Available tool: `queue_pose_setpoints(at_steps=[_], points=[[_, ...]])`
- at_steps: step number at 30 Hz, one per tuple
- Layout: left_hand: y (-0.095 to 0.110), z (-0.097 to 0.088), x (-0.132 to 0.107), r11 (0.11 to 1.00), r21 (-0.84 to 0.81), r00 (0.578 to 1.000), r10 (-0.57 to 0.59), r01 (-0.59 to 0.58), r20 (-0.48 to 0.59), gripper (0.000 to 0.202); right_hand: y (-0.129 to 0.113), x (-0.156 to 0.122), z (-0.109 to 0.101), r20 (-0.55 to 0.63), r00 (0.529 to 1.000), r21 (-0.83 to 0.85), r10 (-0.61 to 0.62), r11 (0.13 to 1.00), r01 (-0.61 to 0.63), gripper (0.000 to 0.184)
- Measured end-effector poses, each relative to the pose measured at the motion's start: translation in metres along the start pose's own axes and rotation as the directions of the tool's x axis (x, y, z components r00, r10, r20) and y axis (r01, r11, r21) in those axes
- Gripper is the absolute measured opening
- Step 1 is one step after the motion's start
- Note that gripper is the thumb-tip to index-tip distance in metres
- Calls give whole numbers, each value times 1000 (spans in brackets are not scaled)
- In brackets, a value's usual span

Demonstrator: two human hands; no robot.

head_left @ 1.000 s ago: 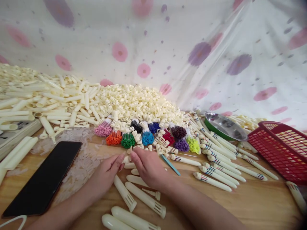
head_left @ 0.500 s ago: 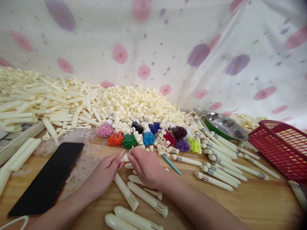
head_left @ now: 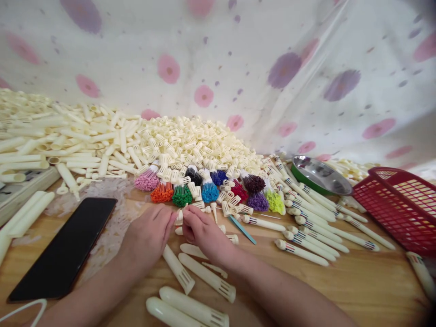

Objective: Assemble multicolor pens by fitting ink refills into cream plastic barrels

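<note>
My left hand (head_left: 147, 234) and my right hand (head_left: 206, 232) meet above the middle of the table, fingertips pinched together. Between them is a small cream plastic pen part (head_left: 179, 219), mostly hidden by the fingers. Slotted cream pen barrels (head_left: 207, 277) lie below and between my forearms. Just beyond my fingers stand bundles of colored refill tips, among them a green bundle (head_left: 182, 196), an orange bundle (head_left: 162, 192) and a light blue bundle (head_left: 210, 192). Loose slotted cream pieces (head_left: 235, 200) are scattered beside them.
A large heap of cream pen parts (head_left: 190, 141) runs along the back. Left lies a black phone (head_left: 64, 250). To the right are assembled multicolor pens (head_left: 301, 252), a teal strip (head_left: 242, 230), a green-sided metal dish (head_left: 320, 175) and a red basket (head_left: 391, 209).
My left hand has rolled so more of its back shows, and its fingers have come closer to the right hand's. The small cream part stays between them. The view has shifted slightly.
</note>
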State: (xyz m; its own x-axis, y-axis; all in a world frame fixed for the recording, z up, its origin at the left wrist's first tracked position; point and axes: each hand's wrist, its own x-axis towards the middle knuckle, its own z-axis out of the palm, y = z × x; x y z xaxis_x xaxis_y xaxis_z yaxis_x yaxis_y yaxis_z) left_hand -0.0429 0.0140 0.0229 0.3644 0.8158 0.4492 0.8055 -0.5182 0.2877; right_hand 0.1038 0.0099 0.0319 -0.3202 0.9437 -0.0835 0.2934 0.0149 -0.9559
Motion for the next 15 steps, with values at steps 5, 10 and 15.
queue_pose_setpoints(at_steps=[5,10,15], points=[[-9,-7,3,994,-86,992,-64,73,107,34,-7,2,-41,127,991,-282,-37,957,72,27],[-25,-10,5,963,-58,954,-252,264,164,29,-11,5,-77,204,973,-714,112,696,70,37],[-26,3,7,984,-115,978,-114,136,176,27,-6,11,-65,14,997,-869,82,494,-29,40]])
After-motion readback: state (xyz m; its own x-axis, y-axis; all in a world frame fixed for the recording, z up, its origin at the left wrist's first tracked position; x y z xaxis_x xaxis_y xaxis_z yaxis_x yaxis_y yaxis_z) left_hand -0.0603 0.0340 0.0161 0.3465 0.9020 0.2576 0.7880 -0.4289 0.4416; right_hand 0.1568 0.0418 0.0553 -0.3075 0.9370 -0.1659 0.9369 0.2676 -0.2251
